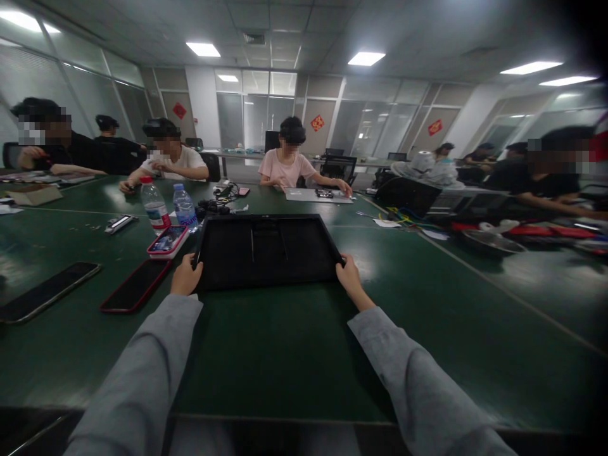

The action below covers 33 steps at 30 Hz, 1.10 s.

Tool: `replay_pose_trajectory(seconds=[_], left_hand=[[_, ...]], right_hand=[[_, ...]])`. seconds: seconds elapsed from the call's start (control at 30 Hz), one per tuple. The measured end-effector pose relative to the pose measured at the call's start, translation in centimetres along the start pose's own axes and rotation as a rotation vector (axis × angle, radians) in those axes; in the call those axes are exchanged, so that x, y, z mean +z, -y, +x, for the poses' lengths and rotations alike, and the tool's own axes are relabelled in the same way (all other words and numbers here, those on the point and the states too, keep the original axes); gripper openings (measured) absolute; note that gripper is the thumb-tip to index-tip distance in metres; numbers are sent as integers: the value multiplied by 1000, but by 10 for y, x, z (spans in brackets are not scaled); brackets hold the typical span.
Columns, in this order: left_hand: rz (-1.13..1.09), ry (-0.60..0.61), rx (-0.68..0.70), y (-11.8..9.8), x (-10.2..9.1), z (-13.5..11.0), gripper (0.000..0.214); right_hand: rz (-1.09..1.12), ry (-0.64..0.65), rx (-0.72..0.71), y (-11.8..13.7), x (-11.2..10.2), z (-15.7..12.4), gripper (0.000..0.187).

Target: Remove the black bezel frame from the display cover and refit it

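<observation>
A wide black rectangular panel [228,253] with a raised rim, like a monitor's casing, is in front of me over the green table. A small light mark shows on its far edge, and two thin lines run down its middle. My left hand [187,277] is closed on the panel's left side, thumb on the near face. At the opposite side, my right hand [349,278] grips the right edge near the front corner. The fingers behind both edges are partly hidden. I cannot tell whether the panel's near edge touches the table.
Left of the panel are a red-rimmed phone [137,288], a pink-cased phone [168,242], a dark phone [50,291] and two plastic bottles [184,209]. Cables [401,216] and a metal bowl [494,244] are at right. Across the green table [285,354] a person [287,166] works.
</observation>
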<state>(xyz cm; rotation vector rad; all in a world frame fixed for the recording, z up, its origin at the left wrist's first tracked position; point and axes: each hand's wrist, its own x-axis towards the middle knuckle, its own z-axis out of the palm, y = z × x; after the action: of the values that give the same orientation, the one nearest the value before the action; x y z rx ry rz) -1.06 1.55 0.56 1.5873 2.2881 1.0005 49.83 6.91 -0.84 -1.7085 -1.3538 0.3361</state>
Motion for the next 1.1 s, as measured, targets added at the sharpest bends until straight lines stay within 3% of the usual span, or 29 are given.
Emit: replay_pose_trajectory(seconds=[0.33,0.53,0.7,0.87,1.1], left_hand=[[4,-81,69,1,2,1,52],[11,-252,160,15,10,11,46],[25,-240,200,18,15,12,52],[23,-214,174,14,12,9,52],[-24,-334,287,15,13,11,51]], right_hand=[[1,-2,-29,-2,1,0,45],[102,52,7,-4,1,0,37],[292,152,-63,3,6,7,43],[452,244,53,8,8,18,57],[539,138,8,-1,11,18,57]])
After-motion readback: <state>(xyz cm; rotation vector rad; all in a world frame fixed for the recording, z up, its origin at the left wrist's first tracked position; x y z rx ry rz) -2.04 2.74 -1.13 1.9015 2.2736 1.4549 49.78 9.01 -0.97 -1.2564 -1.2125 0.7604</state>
